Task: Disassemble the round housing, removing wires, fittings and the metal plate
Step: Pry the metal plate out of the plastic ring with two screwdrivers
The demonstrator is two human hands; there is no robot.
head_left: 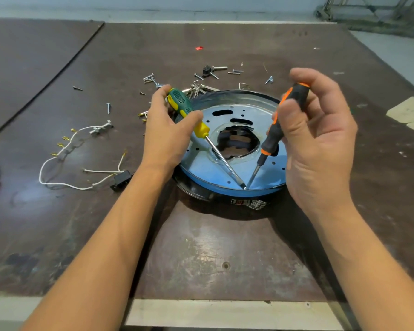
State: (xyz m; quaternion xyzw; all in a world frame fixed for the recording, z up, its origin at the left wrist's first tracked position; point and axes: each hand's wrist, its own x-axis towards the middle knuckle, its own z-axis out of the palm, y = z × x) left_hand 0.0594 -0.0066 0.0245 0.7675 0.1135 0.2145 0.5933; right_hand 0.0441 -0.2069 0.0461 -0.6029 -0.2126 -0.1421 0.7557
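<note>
Blue-tinted metal is where the action is: the metal plate (225,168) sits in the round housing (249,202), which rests on the worktop (201,247) dead centre, just in front of the person. The left grip (163,139) is wrapped round the green-and-yellow screwdriver (189,111), and the right grip (320,144) pinches the black-and-orange screwdriver (275,130) high on its handle. Both tips meet at 1 spot on the near rim of the plate, right where it joins the housing wall.

Look left: the wires (65,185) and their black socket (121,180) lie loose on the worktop, well apart from the housing, and screws (197,76) are scattered behind it. So by my reading, wires and fittings are out, and the step in hand is the plate itself, levered at that near edge.

The next move calls for 1 blade wedged under the lip while the other holds the gap, with steady pressure and no jerking. Whether any screw holds the plate down, I can't tell from here. A slip could send a tip skating across the plate.
</note>
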